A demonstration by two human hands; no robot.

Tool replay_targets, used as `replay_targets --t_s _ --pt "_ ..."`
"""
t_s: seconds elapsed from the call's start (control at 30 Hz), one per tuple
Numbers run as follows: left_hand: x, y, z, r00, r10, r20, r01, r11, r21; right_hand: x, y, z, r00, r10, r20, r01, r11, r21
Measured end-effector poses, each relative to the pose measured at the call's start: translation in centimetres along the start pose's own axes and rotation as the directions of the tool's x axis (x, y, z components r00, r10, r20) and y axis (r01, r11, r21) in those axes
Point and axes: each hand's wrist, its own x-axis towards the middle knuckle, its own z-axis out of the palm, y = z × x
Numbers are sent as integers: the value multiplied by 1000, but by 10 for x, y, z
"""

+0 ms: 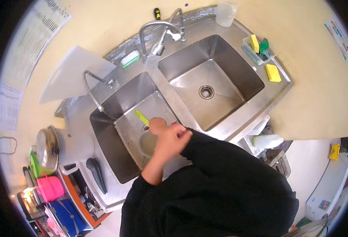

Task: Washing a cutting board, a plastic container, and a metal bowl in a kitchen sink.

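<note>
My right hand [157, 125] is closed around a yellow-green utensil [142, 116], whose far end points towards the back of the left steel basin [111, 148]. My left hand [171, 142] crosses over the right wrist, its fingers bent at the cuff of the black right sleeve [191, 145]. Blur hides whether those fingers grip the cloth. Partly covered by the left hand, a round translucent container [145, 144] sits in the basin beside the drain. A small red bit [174, 122] shows near the right wrist. Water sprays from a faucet head [157, 48] into this basin.
A second basin [188, 97] adjoins on the right. A hose tap [93, 100] arches over the left basin. Behind are a scrub brush [130, 59] and a white cutting board [73, 71]. Sponges [273, 73] lie right; a large pot [54, 148] and black utensil [97, 174] stand left.
</note>
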Motion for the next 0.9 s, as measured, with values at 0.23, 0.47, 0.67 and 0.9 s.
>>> replay_targets --t_s 0.23,0.47,0.67,0.9 --pt "1 -28 8 744 -523 -415 288 812 -507 -30 37 -92 990 2 143 -58 920 387" --pt "50 -65 49 722 -667 183 304 68 -950 -84 56 -147 973 -209 100 166 930 327" --pt "75 -79 65 680 -722 125 185 4 -983 -90 121 -246 865 -420 272 314 879 359" --pt "45 -120 40 619 -780 89 329 155 -931 9 301 -477 372 -12 -928 -136 988 -67"
